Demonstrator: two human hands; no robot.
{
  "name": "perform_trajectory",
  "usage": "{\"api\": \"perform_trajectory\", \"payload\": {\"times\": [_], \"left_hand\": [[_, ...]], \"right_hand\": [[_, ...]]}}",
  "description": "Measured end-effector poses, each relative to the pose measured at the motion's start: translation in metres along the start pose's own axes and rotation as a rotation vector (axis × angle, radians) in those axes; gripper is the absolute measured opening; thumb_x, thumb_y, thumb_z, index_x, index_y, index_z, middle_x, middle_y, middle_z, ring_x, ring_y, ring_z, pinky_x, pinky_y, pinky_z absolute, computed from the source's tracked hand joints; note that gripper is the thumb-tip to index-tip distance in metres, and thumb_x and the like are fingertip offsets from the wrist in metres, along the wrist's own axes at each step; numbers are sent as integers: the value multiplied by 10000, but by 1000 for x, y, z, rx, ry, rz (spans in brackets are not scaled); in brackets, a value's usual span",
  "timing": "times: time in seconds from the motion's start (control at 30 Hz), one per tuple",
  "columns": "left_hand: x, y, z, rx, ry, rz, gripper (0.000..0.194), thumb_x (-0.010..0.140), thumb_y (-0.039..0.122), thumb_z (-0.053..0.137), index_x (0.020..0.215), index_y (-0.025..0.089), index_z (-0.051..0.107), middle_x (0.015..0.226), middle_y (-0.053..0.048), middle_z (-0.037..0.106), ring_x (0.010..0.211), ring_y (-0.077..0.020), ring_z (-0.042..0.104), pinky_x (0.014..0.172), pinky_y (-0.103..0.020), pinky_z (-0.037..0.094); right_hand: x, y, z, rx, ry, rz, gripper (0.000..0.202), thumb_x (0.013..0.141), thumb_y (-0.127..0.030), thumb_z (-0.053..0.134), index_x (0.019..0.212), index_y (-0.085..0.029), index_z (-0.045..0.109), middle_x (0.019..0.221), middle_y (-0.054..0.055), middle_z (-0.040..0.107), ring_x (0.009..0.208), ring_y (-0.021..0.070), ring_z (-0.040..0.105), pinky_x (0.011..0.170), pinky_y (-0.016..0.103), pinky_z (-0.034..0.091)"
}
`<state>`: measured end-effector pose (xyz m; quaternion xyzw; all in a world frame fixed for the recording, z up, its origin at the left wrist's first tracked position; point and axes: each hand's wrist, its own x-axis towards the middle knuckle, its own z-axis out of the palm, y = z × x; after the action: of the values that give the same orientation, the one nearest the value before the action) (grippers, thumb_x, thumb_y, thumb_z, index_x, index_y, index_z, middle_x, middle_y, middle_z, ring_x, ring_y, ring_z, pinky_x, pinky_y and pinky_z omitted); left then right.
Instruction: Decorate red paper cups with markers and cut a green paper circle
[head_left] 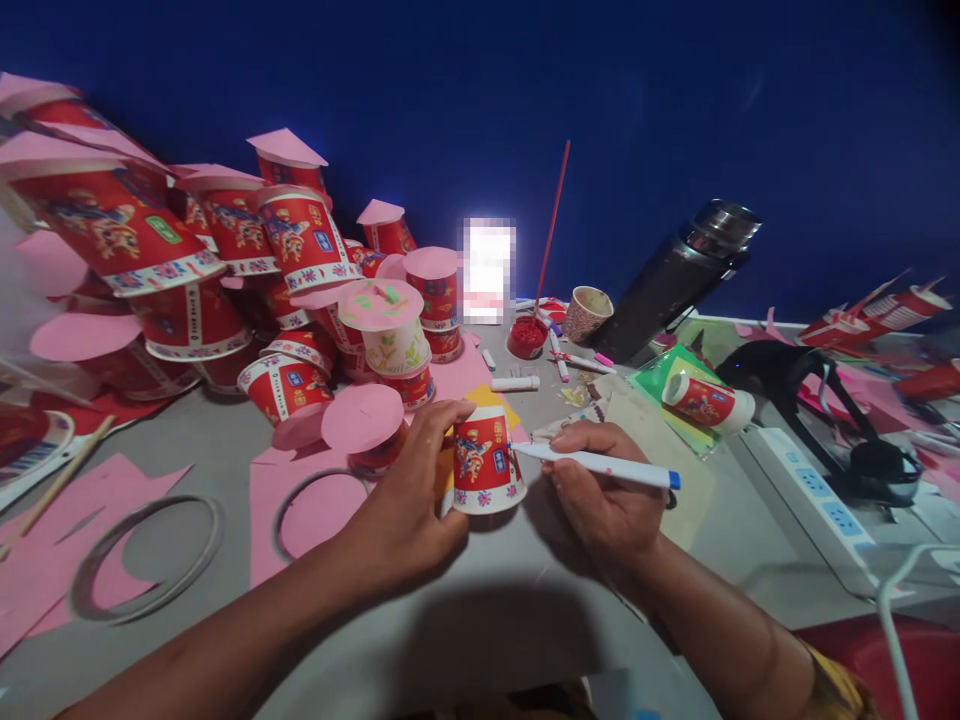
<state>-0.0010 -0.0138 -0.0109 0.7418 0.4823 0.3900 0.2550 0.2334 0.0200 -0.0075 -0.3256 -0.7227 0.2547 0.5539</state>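
Observation:
My left hand [420, 485] is closed around the left side of a red printed paper cup [478, 462], which stands upside down on the table in front of me. Its thumb is low on the cup and its fingers reach over the top. My right hand [611, 495] grips a white marker pen [607, 465] with a blue end. The marker's tip meets the right side of the cup, or comes very close to it. Behind the cup lies a piece of yellow paper [495, 402]. Just left of my left hand is a pink paper disc [324, 515] inside a grey ring.
Stacked red cups with pink paper tops [300, 235] crowd the left. Behind my hands are a capped marker [515, 384], a red pot [527, 337] with a stick and a patterned cup [588, 314]. A black thermos [667, 280] and a power strip [814, 500] stand right.

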Motion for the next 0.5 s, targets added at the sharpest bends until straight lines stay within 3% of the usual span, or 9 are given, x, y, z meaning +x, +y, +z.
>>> {"api": "perform_trajectory", "payload": {"times": [0.27, 0.5], "left_hand": [[0, 1, 1, -48, -29, -60, 834, 781, 100, 664, 1531, 264, 341, 1557, -167, 479, 1490, -361, 508, 1266, -620, 421], [-1, 1, 1, -62, -20, -57, 819, 797, 119, 683, 1530, 279, 355, 1551, -161, 484, 1483, -362, 515, 1260, -608, 432]], "right_hand": [[10, -9, 1, -93, -79, -178, 134, 947, -155, 703, 1040, -250, 718, 849, 26, 804, 710, 200, 759, 650, 322, 603], [14, -13, -1, -160, -98, -194, 98, 950, -166, 675, 995, -244, 713, 819, 30, 797, 692, 201, 754, 645, 331, 611]]}}
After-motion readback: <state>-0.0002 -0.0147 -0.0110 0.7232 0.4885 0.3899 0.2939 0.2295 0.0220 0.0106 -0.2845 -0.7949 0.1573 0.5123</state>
